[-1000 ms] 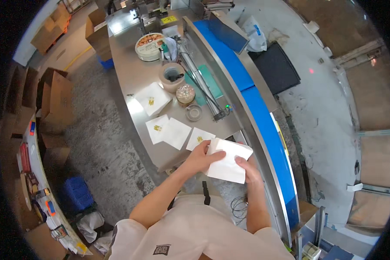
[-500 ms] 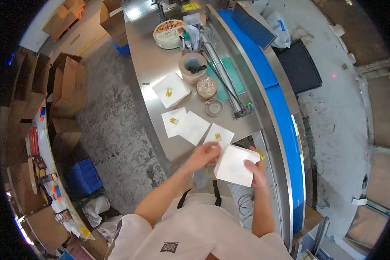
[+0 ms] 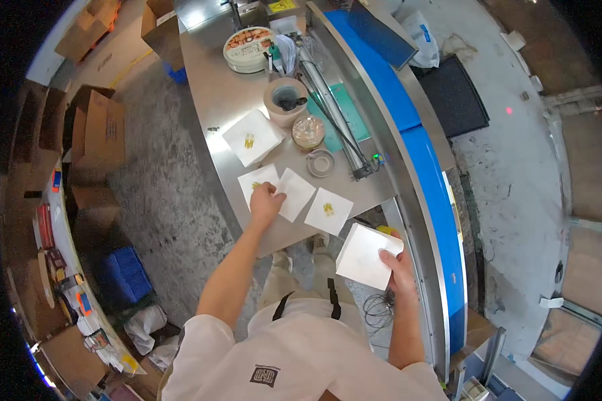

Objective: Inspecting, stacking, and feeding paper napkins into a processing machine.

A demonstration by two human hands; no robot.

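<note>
A stack of white square sheets (image 3: 364, 256) is gripped by my right hand (image 3: 399, 266), thumb on top, off the table's near edge. My left hand (image 3: 266, 203) reaches over the table with fingers drawn together, touching a white square (image 3: 249, 179) with a yellow-gold mark. Whether anything is pinched in these fingers is hidden. Beside it lies a plain white square (image 3: 296, 198), close to the left hand. Between the hands is another white square (image 3: 330, 215) with a yellow-gold mark. Farther back sits a thicker white stack (image 3: 247, 137), also marked.
On the steel table (image 3: 211, 87) are a tape roll (image 3: 279, 107), a smaller tape roll (image 3: 308, 131), a clear round dish (image 3: 320, 163) and a round tin (image 3: 247, 53). A metal bar (image 3: 334, 107) lies beside the blue conveyor belt (image 3: 421, 160). Cardboard boxes (image 3: 100, 130) stand left.
My left hand has moved away from the held stack, left and forward onto the marked square. My right hand still holds the stack, with little movement. The view has shifted slightly.
</note>
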